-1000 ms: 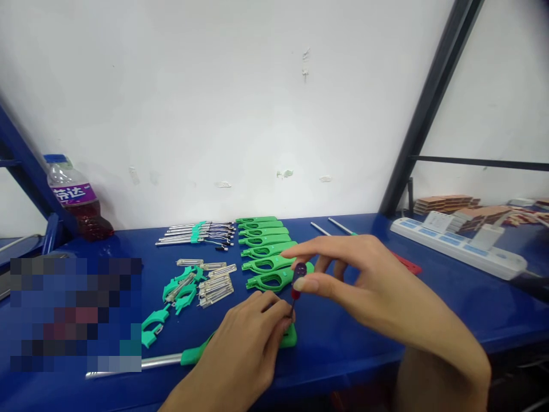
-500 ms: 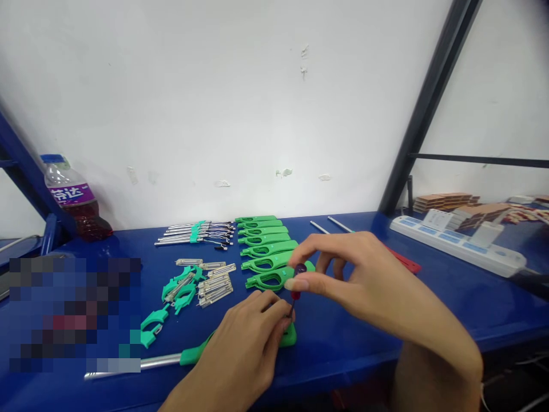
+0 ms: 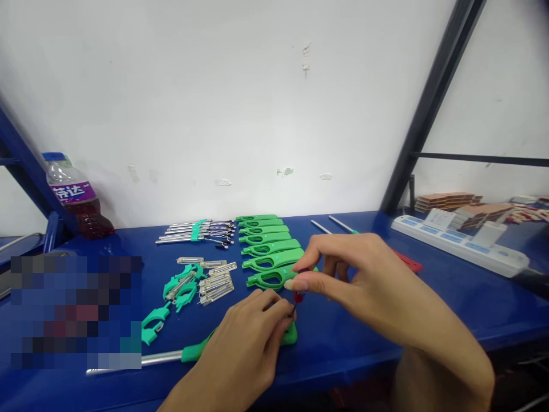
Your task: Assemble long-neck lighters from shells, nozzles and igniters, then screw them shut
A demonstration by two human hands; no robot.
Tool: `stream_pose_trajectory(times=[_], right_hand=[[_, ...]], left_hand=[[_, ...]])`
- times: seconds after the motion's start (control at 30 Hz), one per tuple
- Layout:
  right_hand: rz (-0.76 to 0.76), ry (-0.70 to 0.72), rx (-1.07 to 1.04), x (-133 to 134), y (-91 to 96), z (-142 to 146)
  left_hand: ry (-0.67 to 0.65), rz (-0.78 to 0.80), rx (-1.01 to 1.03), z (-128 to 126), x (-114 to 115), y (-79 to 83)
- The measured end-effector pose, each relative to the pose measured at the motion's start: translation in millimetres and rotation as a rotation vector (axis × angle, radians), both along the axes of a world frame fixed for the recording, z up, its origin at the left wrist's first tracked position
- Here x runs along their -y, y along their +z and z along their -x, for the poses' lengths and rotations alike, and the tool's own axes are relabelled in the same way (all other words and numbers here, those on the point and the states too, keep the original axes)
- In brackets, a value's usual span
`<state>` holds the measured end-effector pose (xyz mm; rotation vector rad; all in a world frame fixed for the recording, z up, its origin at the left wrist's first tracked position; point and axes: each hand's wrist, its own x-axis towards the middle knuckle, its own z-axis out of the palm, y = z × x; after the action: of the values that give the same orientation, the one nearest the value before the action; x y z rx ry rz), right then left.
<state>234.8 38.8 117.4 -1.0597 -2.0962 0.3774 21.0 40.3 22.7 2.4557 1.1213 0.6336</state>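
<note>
Pressed over a green long-nosed lighter on the table is my left hand, its fingers closed round the handle and covering most of it. The lighter's metal tube points left. My right hand pinches the red handle of a small screwdriver between thumb and forefinger. The screwdriver's shaft slants down to my left fingertips at the handle; the tip is hidden. Just behind my hands lies a row of green lighter shells. Clear fuel tanks and teal plastic parts rest left of them.
Metal tubes with wires lie near the wall. A drink bottle stands at the back left. On the right are a white power strip, a red flat piece and two thin rods. A blurred patch covers the table's left.
The screwdriver's handle has turned slightly in my right fingers, which have shifted a little. My left hand stays in place on the lighter.
</note>
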Motion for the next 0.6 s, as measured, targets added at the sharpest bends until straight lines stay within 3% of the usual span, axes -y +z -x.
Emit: stream_pose_trajectory(times=[0.23,0.6], right_hand=[[-0.023,-0.062,0.023,-0.3,-2.5,0.9],[0.122,0.010,-0.062,-6.3,-2.4,4.5]], left_hand=[[0.002,0.001,-0.006,0.7,0.9,0.2],[0.011,-0.015,-0.019,-0.7,1.6,0.7]])
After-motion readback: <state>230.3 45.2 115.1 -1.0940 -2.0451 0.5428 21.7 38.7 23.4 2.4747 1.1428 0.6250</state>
